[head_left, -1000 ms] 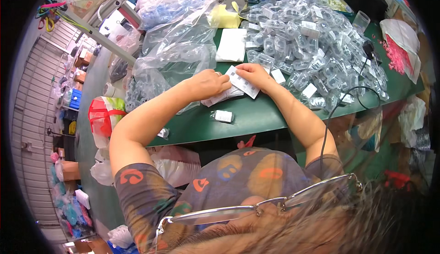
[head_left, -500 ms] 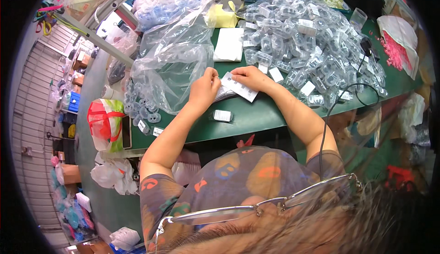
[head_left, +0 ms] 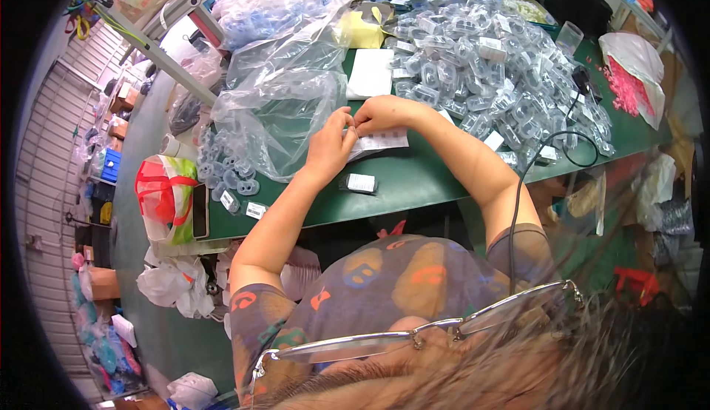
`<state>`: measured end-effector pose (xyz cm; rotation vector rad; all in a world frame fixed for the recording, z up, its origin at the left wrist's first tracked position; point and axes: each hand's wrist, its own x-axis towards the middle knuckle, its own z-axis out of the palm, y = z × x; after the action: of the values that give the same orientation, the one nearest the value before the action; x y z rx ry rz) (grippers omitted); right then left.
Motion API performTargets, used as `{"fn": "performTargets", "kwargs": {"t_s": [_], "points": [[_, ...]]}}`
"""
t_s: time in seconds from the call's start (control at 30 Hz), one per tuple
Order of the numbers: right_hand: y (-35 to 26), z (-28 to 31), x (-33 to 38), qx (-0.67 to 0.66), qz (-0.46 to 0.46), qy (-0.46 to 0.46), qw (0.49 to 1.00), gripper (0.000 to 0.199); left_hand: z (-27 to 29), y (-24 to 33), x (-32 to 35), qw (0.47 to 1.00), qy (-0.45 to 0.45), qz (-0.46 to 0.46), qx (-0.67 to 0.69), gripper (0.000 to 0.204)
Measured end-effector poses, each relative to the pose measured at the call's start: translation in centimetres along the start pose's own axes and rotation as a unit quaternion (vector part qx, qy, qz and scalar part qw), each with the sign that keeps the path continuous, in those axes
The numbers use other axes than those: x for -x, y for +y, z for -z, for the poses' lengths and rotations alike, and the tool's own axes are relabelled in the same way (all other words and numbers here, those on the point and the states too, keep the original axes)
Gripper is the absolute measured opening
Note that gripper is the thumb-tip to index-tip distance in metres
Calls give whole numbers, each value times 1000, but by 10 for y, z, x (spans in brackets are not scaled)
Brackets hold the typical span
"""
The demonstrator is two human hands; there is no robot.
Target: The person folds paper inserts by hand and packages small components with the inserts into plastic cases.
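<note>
A white sheet of printed labels (head_left: 383, 141) is held low over the green table, its left end at my fingers. My left hand (head_left: 330, 146) is closed at that end, thumb and fingers pinched on the sheet. My right hand (head_left: 386, 114) bends in over the sheet with its fingertips pinched together, almost touching the left fingers. Whatever sits between the right fingertips is too small to make out. Nearer me on the table lies a small clear pack with a white label (head_left: 360, 183).
A big heap of clear plastic packs (head_left: 473, 55) covers the right and back of the table. A crumpled clear bag (head_left: 281, 106) spreads at left, beside loose clear plastic pieces (head_left: 229, 169). A white pad (head_left: 370, 74) lies behind my hands; a black cable (head_left: 551, 140) loops at right.
My right hand has moved left along the label sheet to meet my left fingers. The sheet has turned from slanted to nearly level.
</note>
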<state>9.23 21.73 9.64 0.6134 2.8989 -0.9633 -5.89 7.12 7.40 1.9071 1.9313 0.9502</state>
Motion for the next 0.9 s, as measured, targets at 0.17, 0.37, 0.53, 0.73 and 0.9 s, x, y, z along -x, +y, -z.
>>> {"fn": "performTargets", "kwargs": {"t_s": [0.17, 0.37, 0.53, 0.73, 0.9], "points": [[6, -20, -6, 217, 162, 202, 941, 39, -5, -9, 4, 999, 19, -28, -12, 15], [20, -3, 30, 147, 140, 232, 951, 46, -2, -10, 7, 999, 40, -32, -5, 15], [8, -9, 64, 225, 143, 168, 949, 69, 2, -12, 8, 997, 56, -54, 4, 14], [14, -15, 62, 255, 132, 157, 945, 62, -2, -12, 7, 996, 67, -58, -7, 12], [15, -10, 54, 270, 148, 136, 941, 56, -3, -14, 1, 994, 81, -70, 11, 13]]}}
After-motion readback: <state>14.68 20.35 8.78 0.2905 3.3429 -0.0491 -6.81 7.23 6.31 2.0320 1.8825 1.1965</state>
